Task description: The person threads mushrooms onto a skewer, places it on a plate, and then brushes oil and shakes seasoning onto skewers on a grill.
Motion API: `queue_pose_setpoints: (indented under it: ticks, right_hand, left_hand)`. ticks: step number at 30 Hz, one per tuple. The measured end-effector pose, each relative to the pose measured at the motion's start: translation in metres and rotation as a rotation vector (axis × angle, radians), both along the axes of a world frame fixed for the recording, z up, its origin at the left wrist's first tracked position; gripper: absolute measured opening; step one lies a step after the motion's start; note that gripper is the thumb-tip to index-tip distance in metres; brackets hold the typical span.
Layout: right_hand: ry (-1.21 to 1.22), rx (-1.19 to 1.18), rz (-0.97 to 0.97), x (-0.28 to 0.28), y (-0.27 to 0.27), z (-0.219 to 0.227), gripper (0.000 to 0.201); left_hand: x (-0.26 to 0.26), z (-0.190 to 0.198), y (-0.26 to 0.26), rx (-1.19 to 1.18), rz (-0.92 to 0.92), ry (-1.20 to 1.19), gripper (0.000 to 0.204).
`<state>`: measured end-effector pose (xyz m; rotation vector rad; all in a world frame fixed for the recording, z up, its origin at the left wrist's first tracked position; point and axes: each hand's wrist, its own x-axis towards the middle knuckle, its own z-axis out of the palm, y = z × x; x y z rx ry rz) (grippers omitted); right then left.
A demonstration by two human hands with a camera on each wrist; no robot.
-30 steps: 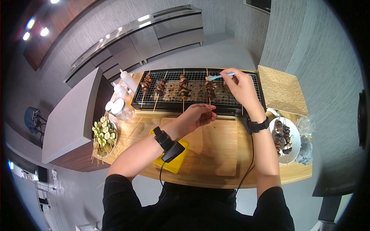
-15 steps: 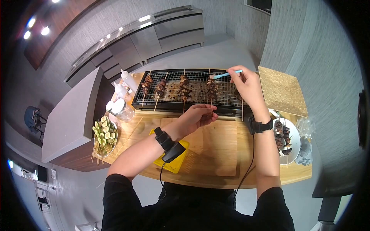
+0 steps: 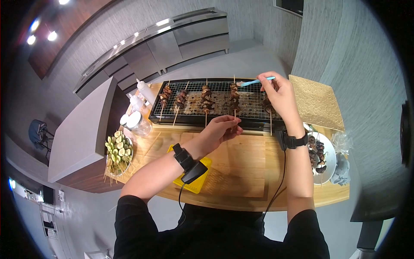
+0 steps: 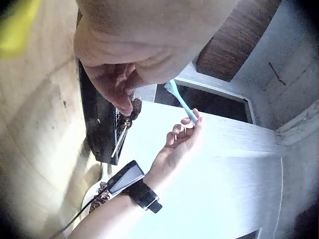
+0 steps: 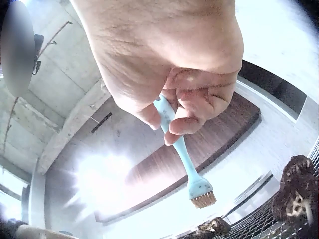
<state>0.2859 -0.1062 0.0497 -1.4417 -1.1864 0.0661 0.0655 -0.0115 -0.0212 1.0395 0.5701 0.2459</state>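
Observation:
My right hand (image 3: 280,93) pinches a light-blue basting brush (image 5: 185,159) by its handle. Its brown bristles (image 5: 204,200) hang bristle-end down in the right wrist view; in the head view they overlap the top of a browned meat skewer (image 3: 234,97). That skewer lies on a black-framed grill (image 3: 185,122), its bare stick pointing toward me. My left hand (image 3: 220,131) grips the stick's near end between thumb and fingers, just in front of the grill. The left palm and thumb hide part of this grip in the left wrist view.
More skewers, including one (image 3: 206,98) left of the held one, lie across the grill. Squeeze bottles (image 3: 145,91) and a lidded jar (image 3: 139,122) stand left, near sliced-vegetable skewers (image 3: 118,149). A white plate (image 3: 330,168) holds cooked skewers at right. A yellow basket (image 3: 198,183) sits below my left forearm.
My right hand has moved right and slightly away from me with the brush, drawing the bristles toward the skewer's far end. My left hand has stayed at the stick.

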Motion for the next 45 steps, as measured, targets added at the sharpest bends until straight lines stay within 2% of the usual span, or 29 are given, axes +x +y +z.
queue_pose_setpoints:
  ticks: [9,18,21,24,27,30,33,39,45]
  right_hand:
    - [-0.018,-0.017,0.028,-0.007,-0.007,0.011,0.018]
    - [-0.142,-0.231,0.235,-0.013,-0.019,0.018,0.014]
    - [-0.091,-0.173,0.173,-0.015,-0.018,0.021,0.013]
    - [-0.109,-0.204,0.248,-0.014,-0.02,0.018,0.012]
    - [-0.114,-0.147,0.203,-0.015,-0.018,0.018,0.012]
    - [-0.106,-0.193,0.274,-0.014,-0.017,0.014,0.012]
    - [-0.129,-0.131,0.227,-0.014,-0.014,0.014,0.012]
    - [-0.083,-0.157,0.188,-0.015,-0.014,0.017,0.013]
    - [-0.166,-0.169,0.142,-0.007,-0.008,0.008,0.012]
  left_hand:
    - [0.004,-0.009,-0.002,0.015,-0.018,0.025,0.021]
    - [0.007,-0.004,-0.009,0.037,-0.022,0.057,0.022]
    - [0.006,-0.003,-0.009,0.036,-0.024,0.059,0.022]
    - [0.006,-0.001,-0.01,0.041,-0.027,0.057,0.023]
    - [0.006,-0.001,-0.011,0.04,-0.024,0.063,0.023]
    - [0.006,-0.002,-0.01,0.036,-0.027,0.061,0.023]
    - [0.005,-0.002,-0.01,0.031,-0.031,0.058,0.023]
    - [0.006,0.0,-0.011,0.025,-0.014,0.074,0.022]
    - [0.007,-0.001,-0.01,0.028,-0.011,0.08,0.022]
